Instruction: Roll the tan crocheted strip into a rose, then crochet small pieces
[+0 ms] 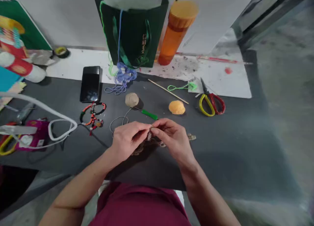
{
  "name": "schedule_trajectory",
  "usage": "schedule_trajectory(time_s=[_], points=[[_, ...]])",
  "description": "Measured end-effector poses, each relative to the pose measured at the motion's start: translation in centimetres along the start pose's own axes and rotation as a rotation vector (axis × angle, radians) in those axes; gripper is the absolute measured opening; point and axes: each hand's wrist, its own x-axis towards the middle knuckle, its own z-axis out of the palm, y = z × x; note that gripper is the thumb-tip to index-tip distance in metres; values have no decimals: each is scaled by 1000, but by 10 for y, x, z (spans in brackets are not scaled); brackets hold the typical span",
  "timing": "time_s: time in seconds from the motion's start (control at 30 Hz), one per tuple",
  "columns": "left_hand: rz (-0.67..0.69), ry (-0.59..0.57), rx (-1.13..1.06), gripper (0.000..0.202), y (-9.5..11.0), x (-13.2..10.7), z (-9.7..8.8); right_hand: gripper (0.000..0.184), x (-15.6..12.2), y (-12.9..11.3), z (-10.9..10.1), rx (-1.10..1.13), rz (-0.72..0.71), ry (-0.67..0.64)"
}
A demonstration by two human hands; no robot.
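A small, partly made piece of knotted tan cord (140, 149) is pinched by the narrowly closed fingers (157, 128) of the left hand (129, 141) and right hand (173, 137) above a dark tabletop (220, 147). A thin strand (118, 121) is led to a ball of twine (131, 99), which remains sizeable.

You're in a handicraft workspace: on the dark grey bench (233, 147), red-and-yellow-handled scissors (211, 103), a tan ball of twine (131, 100) and a red-and-black beaded cord (92, 114) lie scattered.

Twine ball (131, 99), green handle (149, 114), orange ball (176, 107) block forward reach.
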Motion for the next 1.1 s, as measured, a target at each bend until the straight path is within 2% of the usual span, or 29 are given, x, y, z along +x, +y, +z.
schedule_trajectory(time_s=[0.13, 0.3, 0.57, 0.77, 0.9, 1.1], points=[[-11, 4, 6, 10, 0, 0, 3, 28, 1, 4, -2, -2, -22, 3], [-49, -16, -25, 11, 3, 2, 2, 18, -1, 7, -1, 79, -94, -11], [-215, -19, -117, 9, 4, -1, 2, 12, -2, 8, -4, 128, -154, -5], [-276, -50, -185, 9, 4, -2, 4, 9, -1, 6, -1, 215, -249, -28], [-338, -86, -257, 11, 6, -1, 4, 13, -1, 3, 3, 318, -199, -75], [-395, -84, -321, 12, 9, 0, 6, 22, -1, 2, 3, 271, -153, -63]])
